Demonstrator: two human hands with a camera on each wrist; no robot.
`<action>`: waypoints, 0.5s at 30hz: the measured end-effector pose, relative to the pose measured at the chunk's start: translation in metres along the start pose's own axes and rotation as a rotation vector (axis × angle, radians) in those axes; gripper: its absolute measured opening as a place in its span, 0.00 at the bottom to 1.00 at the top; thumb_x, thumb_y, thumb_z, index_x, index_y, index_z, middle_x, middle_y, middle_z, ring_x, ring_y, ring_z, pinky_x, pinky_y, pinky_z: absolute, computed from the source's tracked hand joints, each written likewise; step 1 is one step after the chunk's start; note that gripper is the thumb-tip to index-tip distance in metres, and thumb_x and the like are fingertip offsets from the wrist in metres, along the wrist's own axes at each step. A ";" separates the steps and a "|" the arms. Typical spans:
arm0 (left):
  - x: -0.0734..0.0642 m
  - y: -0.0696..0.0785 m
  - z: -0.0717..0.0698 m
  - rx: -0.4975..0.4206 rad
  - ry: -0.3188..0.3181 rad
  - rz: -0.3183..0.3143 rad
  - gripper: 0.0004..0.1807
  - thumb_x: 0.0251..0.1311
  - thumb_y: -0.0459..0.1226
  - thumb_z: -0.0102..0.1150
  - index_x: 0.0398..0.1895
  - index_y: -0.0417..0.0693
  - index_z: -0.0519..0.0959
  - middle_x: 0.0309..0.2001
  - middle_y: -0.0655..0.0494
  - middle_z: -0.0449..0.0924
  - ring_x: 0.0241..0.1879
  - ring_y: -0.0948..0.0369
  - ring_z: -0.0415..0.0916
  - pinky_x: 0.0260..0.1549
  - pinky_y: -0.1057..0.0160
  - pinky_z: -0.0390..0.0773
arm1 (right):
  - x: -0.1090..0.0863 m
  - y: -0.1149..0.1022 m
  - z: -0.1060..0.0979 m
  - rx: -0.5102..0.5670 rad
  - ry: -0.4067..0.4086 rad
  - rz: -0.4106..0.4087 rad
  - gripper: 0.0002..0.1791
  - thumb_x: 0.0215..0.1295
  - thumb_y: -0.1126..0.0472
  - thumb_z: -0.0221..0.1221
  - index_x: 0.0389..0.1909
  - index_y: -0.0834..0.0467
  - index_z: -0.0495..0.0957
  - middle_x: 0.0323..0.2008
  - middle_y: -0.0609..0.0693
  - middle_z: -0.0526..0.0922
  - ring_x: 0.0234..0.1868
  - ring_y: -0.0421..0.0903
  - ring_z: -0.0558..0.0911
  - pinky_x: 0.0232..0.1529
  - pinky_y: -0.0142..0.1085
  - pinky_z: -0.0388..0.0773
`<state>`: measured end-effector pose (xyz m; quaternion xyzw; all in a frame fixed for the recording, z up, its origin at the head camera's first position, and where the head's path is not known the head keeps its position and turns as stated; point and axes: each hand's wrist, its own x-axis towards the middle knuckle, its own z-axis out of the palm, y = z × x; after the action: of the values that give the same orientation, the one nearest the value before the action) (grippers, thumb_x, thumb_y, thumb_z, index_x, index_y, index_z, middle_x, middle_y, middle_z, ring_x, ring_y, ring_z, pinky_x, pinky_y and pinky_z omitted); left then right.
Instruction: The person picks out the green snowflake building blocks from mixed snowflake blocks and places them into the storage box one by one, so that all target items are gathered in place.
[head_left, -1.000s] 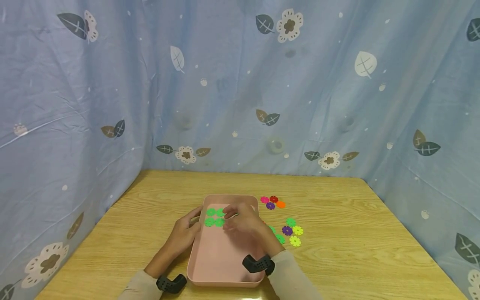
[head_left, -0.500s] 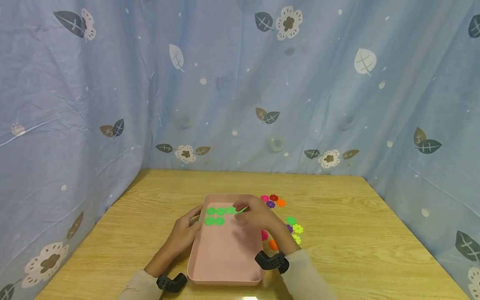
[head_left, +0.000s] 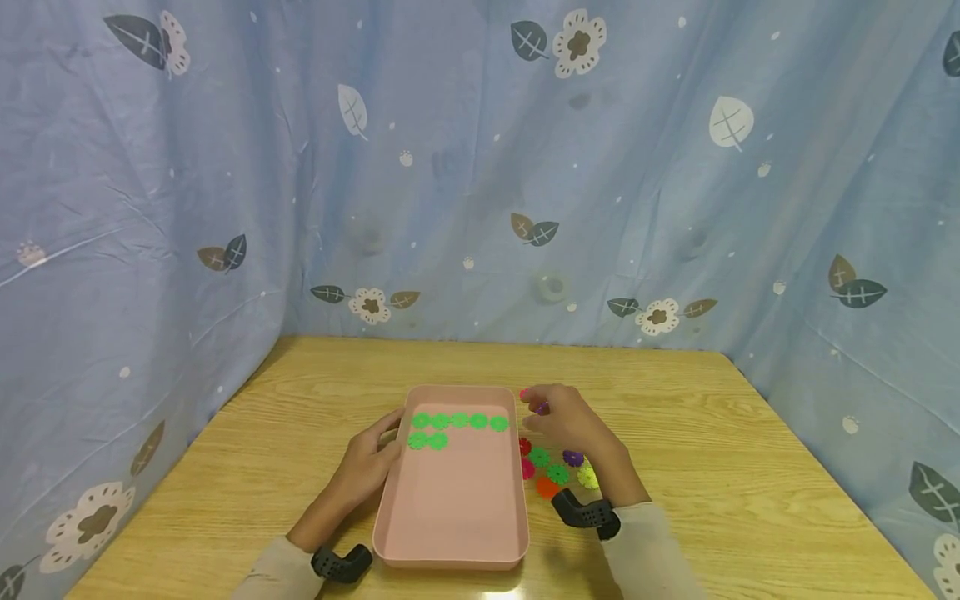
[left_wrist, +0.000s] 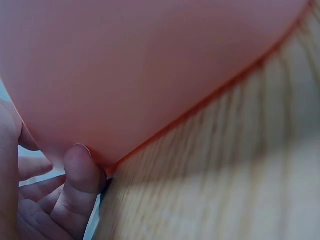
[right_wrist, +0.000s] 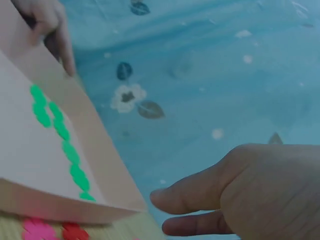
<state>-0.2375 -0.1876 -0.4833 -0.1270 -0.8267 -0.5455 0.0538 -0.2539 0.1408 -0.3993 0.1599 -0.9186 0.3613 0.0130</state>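
Observation:
My left hand [head_left: 367, 467] holds the left wall of a pink rectangular tray [head_left: 450, 521], thumb at the rim; the left wrist view shows that thumb [left_wrist: 82, 172] against the pink plastic. Inside the tray lie green notched flower-shaped discs [head_left: 478, 421], a longer row at the far end and two discs [head_left: 438, 441] below its left part. My right hand [head_left: 573, 425] hovers beyond the tray's right wall, over the far loose discs, partly hiding a pink one [head_left: 524, 394] and a purple one. Thumb and fingers are apart with nothing between them, also in the right wrist view [right_wrist: 260, 195].
Right of the tray, more loose discs lie on the wooden table [head_left: 697, 467]: red [head_left: 525, 447], pink [head_left: 528, 469], green [head_left: 557, 474], orange [head_left: 547, 487], purple [head_left: 573, 458] and yellow [head_left: 588, 477]. A blue patterned curtain [head_left: 465, 167] surrounds the table's back and sides.
My right hand has set green discs down along the tray's far row, let go, and moved right, out over the loose discs. The left hand has stayed at the tray's wall.

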 end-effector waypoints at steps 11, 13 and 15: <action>-0.002 0.001 -0.002 -0.042 -0.024 -0.001 0.31 0.71 0.32 0.47 0.77 0.43 0.63 0.69 0.38 0.70 0.59 0.40 0.79 0.43 0.58 0.86 | -0.007 0.025 -0.022 -0.238 0.047 0.078 0.22 0.56 0.71 0.62 0.54 0.68 0.81 0.49 0.63 0.84 0.49 0.60 0.82 0.51 0.54 0.81; -0.002 0.002 -0.002 -0.044 -0.023 -0.003 0.31 0.70 0.32 0.47 0.77 0.43 0.63 0.69 0.38 0.70 0.58 0.40 0.79 0.43 0.58 0.86 | -0.007 0.031 -0.024 -0.242 0.049 0.102 0.22 0.56 0.72 0.61 0.54 0.68 0.81 0.48 0.63 0.83 0.48 0.60 0.81 0.50 0.54 0.82; -0.002 0.002 -0.001 -0.042 -0.021 -0.004 0.31 0.70 0.32 0.47 0.77 0.43 0.63 0.69 0.38 0.70 0.58 0.41 0.79 0.43 0.58 0.86 | -0.008 0.038 -0.025 -0.245 0.043 0.127 0.21 0.56 0.72 0.61 0.53 0.68 0.81 0.46 0.62 0.83 0.47 0.59 0.81 0.48 0.52 0.82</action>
<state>-0.2356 -0.1885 -0.4815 -0.1323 -0.8158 -0.5615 0.0413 -0.2597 0.1860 -0.4065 0.0910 -0.9636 0.2496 0.0291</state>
